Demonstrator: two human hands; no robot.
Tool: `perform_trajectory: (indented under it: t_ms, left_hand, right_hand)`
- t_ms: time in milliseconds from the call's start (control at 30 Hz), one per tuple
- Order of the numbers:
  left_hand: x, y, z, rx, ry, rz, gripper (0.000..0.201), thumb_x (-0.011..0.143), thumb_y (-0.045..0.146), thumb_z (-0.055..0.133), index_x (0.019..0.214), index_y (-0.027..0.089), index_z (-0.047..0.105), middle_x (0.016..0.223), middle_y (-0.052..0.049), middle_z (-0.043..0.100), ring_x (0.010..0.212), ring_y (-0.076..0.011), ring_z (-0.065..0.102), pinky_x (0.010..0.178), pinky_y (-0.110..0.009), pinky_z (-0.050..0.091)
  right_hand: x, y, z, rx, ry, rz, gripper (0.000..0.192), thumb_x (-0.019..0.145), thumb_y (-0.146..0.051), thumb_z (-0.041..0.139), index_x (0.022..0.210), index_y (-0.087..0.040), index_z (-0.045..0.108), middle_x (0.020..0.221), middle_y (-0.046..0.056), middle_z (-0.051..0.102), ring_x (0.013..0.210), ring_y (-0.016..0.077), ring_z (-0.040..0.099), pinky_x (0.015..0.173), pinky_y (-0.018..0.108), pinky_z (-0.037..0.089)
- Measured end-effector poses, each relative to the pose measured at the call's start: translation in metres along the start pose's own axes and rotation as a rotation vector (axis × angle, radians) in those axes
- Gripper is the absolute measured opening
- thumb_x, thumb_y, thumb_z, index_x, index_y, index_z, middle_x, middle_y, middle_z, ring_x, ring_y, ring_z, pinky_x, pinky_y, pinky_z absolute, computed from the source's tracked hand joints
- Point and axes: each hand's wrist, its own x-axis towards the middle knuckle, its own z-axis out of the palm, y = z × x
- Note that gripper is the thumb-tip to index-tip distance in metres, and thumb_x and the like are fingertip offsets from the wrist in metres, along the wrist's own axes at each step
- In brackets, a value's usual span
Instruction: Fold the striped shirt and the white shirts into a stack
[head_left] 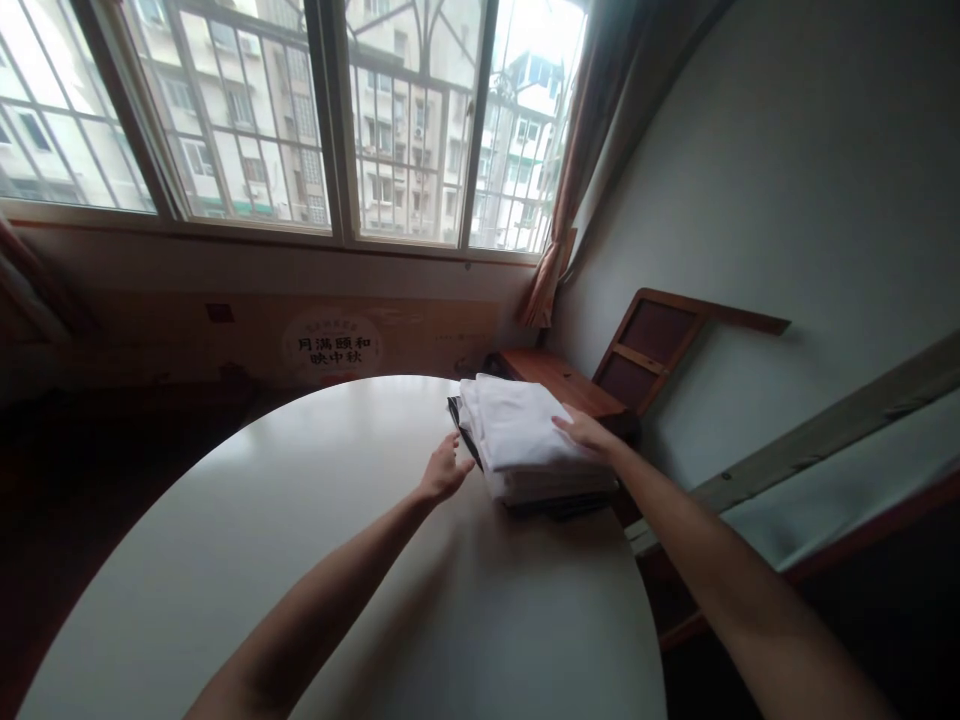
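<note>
A stack of folded clothes, white on top with dark pieces underneath, lies at the far right edge of a round white table. My right hand rests flat on the top white garment, fingers spread. My left hand hovers at the stack's left side, fingers apart, just short of touching it and holding nothing.
A wooden chair or frame leans against the grey wall behind the stack, above a low wooden surface. A barred window with a curtain spans the back. A cardboard panel with printed characters stands below the sill.
</note>
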Motion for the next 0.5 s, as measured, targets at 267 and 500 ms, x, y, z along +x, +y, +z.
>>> perform_trajectory:
  t_ms: [267,500]
  left_hand:
    - [-0.077,-0.046,-0.093,-0.022,0.179,0.068,0.047,0.077,0.03,0.06,0.12,0.014,0.054,0.126,-0.015,0.056,0.11,-0.0248,0.057,0.095,-0.042,0.045]
    - [-0.128,-0.05,-0.181,-0.503,0.619,-0.03,0.051,0.08,0.045,0.058,0.122,0.016,0.054,0.127,-0.014,0.057,0.114,-0.0261,0.057,0.099,-0.044,0.043]
  right_hand:
    - [-0.024,-0.003,0.041,0.077,-0.06,0.021,0.056,0.088,-0.049,0.041,0.124,-0.01,0.057,0.134,0.019,0.052,0.128,0.0276,0.043,0.108,0.04,0.028]
    - [-0.063,-0.053,0.032,0.794,0.365,-0.107,0.064,0.088,-0.06,0.032,0.124,-0.011,0.054,0.123,0.019,0.059,0.113,0.0272,0.056,0.095,0.044,0.043]
